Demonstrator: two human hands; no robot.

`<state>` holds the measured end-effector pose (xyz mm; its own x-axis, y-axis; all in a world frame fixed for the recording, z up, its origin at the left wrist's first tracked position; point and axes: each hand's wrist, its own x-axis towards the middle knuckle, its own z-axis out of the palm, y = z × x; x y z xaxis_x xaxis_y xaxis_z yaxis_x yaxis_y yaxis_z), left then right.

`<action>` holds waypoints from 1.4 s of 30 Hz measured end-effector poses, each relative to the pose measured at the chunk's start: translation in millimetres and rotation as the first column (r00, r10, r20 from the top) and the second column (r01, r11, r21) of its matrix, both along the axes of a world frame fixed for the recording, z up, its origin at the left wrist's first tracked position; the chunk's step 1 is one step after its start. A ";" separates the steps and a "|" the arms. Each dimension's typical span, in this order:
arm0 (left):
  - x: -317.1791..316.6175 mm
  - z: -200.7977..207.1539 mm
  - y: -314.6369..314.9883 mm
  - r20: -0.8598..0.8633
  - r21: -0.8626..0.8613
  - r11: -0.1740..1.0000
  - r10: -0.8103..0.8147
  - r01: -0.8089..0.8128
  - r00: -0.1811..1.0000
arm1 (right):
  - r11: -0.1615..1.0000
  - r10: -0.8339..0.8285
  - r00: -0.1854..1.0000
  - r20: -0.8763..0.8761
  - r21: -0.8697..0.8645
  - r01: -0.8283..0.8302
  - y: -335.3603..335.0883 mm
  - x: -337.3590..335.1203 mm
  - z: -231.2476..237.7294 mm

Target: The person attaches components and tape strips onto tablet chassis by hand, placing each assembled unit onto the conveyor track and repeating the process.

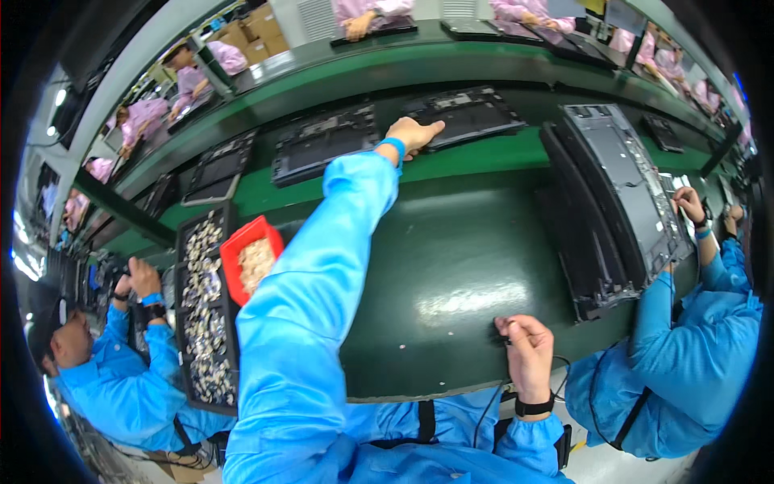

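My left arm stretches far across the bench to the green conveyor. There my left hand (pixel 411 135) grips the near left edge of a black laptop base (pixel 463 114), thumb on top and fingers curled beneath. Low over the front edge of the bench, my right hand (pixel 528 351) is closed in a pinch; whatever its fingertips hold is too small to make out. Another laptop base (pixel 326 139) lies on the belt just left of my left hand. Beside my left sleeve stands a red bin (pixel 270 230) of small pale pieces.
A black tray (pixel 229 306) full of small metallic parts lies left of the red bin. Stacked laptop panels (pixel 617 177) lean at the bench's right. Co-workers in blue (pixel 129 387) sit close on both sides. People in pink work beyond the raised green shelf (pixel 314 73).
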<state>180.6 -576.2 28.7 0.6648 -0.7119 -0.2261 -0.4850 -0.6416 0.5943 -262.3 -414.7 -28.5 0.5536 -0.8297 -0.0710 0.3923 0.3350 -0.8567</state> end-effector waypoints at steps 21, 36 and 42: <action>-139.2 57.6 279.3 -0.720 -0.566 0.682 -0.136 -0.464 0.680 | 0.998 -0.012 0.999 -0.038 -0.060 0.010 34.8 -18.9 33.2; -252.4 45.8 359.5 0.462 -0.239 0.884 -0.262 0.403 0.847 | 0.850 -0.068 0.825 -0.560 -0.466 -0.246 18.7 18.3 73.6; -219.9 -8.2 298.2 0.587 -0.223 0.772 -0.381 0.595 0.714 | 0.776 -0.077 0.805 -0.588 -0.542 -0.322 -5.1 46.1 66.2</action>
